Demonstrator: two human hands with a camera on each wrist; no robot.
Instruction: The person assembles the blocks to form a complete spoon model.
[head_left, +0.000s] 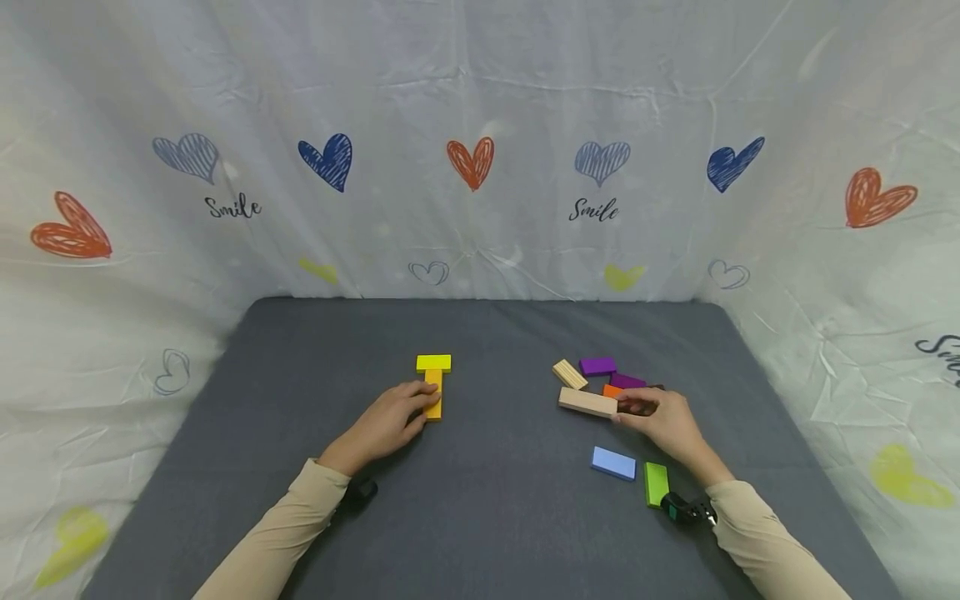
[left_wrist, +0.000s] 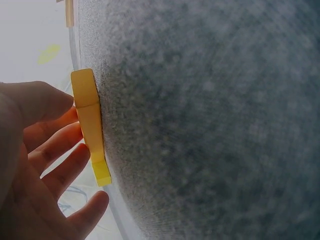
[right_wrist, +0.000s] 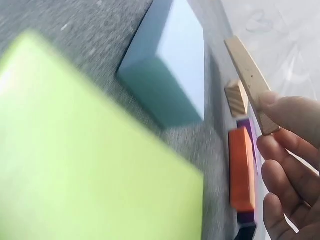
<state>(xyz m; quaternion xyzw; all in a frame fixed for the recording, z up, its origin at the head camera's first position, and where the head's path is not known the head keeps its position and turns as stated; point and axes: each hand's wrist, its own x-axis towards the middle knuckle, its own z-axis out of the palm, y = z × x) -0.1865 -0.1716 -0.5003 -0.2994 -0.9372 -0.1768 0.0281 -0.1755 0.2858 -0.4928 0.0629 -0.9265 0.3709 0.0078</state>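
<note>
My left hand rests its fingertips on an orange-yellow bar lying on the table. In the left wrist view a seam crosses this bar, and thumb and fingers touch its upper face. A bright yellow block lies crosswise at the bar's far end, making a T shape. On the right, my right hand pinches one end of a plain wooden block between thumb and fingers. The right wrist view has this wooden block raised above the table, near an orange block.
Behind the right hand lie a striped wooden block and two purple blocks; a dark block is partly hidden by the fingers. Nearer are a blue block and a green block. A white curtain hangs behind the grey table.
</note>
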